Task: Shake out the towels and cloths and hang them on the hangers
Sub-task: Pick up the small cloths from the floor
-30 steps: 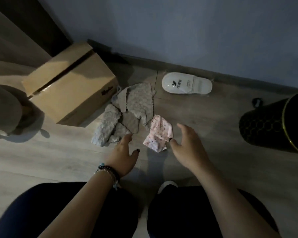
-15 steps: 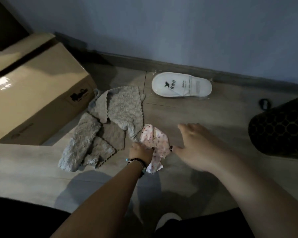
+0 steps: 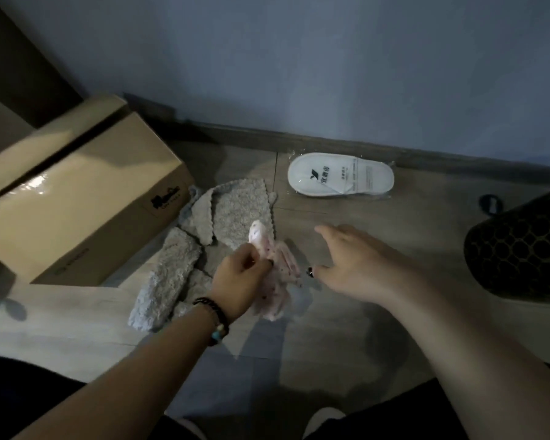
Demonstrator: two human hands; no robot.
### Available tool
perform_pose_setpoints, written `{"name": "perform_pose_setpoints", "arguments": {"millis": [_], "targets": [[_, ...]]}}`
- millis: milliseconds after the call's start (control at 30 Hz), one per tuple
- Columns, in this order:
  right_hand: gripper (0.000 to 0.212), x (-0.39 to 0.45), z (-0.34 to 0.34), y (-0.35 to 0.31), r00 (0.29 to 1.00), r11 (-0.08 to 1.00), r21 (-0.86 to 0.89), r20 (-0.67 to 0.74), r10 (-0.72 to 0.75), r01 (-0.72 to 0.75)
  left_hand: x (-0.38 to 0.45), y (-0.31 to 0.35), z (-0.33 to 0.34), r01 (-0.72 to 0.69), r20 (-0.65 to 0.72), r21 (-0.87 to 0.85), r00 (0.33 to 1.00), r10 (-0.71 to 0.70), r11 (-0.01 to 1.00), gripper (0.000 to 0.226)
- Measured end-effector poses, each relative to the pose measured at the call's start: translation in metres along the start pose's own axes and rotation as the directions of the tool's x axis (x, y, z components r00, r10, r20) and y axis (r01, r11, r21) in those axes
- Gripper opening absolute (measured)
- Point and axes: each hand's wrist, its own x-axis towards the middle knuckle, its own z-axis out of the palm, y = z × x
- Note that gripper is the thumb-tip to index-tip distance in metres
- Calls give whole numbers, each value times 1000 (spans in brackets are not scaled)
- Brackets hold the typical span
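Cloths are the job here, and one is being picked up. A small pink cloth (image 3: 275, 274) with little dots is pinched in the left hand (image 3: 240, 281), whose fingers are closed around its top part. It is bunched up and looks partly lifted off the wooden floor (image 3: 378, 223), though the light is dim and it cannot be said for sure whether its lower end is touching the boards.

The right hand (image 3: 351, 265) is held just beside the pink cloth, with the fingers spread open and the palm down. Nothing is held in it.

Grey fluffy cloths (image 3: 204, 236) are left in a crumpled pile on the floor, just behind and to the left of the pink one. The pile is next to a brown cardboard box (image 3: 77, 201). A white slipper (image 3: 340, 179) in a clear bag is lying near the wall, and a dark round bin (image 3: 521, 246) is seen at the right edge.

So the first step is in hand: one cloth is being taken from the pile. Nothing has been shaken out or hung up yet, and no hangers are seen.

Next, a second corner of the pink cloth should be caught by the right hand. Then it can be pulled wide and given a good shake. Hangers will have to be found somewhere out of view.
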Motion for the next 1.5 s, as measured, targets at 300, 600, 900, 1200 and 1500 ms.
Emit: {"name": "perform_pose_setpoints", "arguments": {"millis": [300,600,900,1200,1500], "targets": [[41,18,-13,-45,873,675,558,-251,-419,484,-68,79,-99,-227,-67,-388,974,218,893,16],[23,18,-30,-33,837,634,632,-545,-46,446,-51,58,-133,-121,-258,-46,960,106,992,36],[15,5,-37,-32,637,652,533,-764,98,539,-7,-5,-133,-32,-332,252,936,117,967,30],[9,-6,-28,-35,592,831,292,-804,-54,473,39,-106,-92,487,-313,595,873,-373,640,80],[7,7,-21,-27,832,872,330,-536,-143,362,-8,-37,-104,254,-456,311,885,-91,916,25]]}}
